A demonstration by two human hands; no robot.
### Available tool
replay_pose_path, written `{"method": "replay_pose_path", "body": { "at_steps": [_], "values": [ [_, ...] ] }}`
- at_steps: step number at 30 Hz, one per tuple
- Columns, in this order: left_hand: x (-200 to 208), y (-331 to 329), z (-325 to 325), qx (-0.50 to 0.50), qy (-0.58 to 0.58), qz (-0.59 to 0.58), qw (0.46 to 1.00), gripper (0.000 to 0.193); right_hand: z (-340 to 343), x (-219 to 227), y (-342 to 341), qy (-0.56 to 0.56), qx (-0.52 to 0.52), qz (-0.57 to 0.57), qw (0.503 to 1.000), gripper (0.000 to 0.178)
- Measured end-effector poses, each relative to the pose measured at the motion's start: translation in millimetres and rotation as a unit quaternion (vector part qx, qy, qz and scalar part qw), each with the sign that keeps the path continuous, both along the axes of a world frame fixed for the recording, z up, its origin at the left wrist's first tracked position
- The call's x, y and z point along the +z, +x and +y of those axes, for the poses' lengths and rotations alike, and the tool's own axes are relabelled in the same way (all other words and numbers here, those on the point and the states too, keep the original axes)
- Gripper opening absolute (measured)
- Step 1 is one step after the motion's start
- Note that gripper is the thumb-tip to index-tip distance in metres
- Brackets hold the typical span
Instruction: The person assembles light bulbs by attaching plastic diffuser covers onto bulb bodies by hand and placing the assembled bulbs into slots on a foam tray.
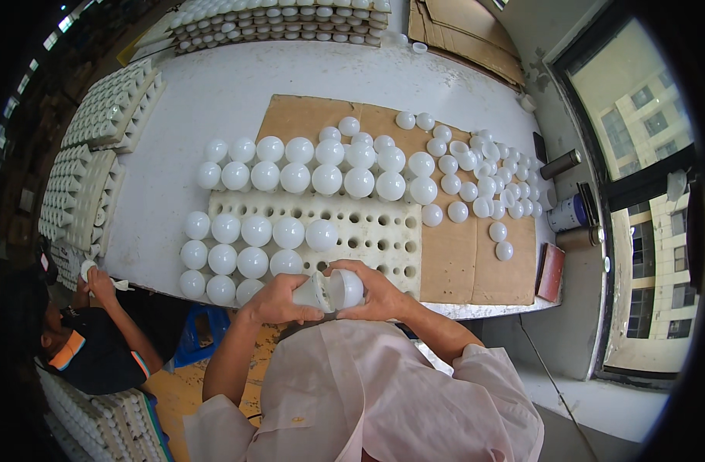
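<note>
Near the table's front edge, my left hand [277, 301] grips a white light bulb base [311, 293], its open end turned to the right. My right hand [380, 292] is closed around a white dome-shaped bulb cover [348, 289]. Cover and base are held face to face, close together; whether they touch I cannot tell. Just beyond my hands lies a pale foam tray [377, 232] with rows of holes. White round-topped bulbs [256, 231] stand in its left part, and two more rows of bulbs [326, 179] stand along its far side.
Loose bulb covers [487, 185] are scattered over a cardboard sheet [452, 269] on the right. Stacked trays of bulbs [98, 112] line the left and far edges. By the window wall are a flask [560, 164], a tub [568, 214] and a dark red box [551, 272]. Another person [98, 339] sits at left.
</note>
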State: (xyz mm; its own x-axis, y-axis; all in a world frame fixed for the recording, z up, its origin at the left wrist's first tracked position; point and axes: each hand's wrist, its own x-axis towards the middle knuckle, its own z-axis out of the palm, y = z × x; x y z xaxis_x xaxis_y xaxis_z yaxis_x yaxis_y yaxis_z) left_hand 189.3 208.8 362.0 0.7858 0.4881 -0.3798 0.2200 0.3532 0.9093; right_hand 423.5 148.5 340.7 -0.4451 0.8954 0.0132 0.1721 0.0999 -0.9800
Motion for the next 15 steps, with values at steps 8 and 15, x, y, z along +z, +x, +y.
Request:
{"method": "replay_pose_path", "body": {
  "at_steps": [8, 15],
  "values": [
    [-5.2, 0.1, 6.8, -0.029, 0.041, 0.068, 0.996, 0.032, 11.4, 4.2, -9.5, 0.067, 0.065, -0.117, 0.989, 0.088],
    [5.5, -4.5, 2.9, -0.019, 0.049, 0.137, 0.989, 0.035, 15.0, 7.6, -23.6, 0.124, 0.063, -0.117, 0.983, 0.078]
  ]
}}
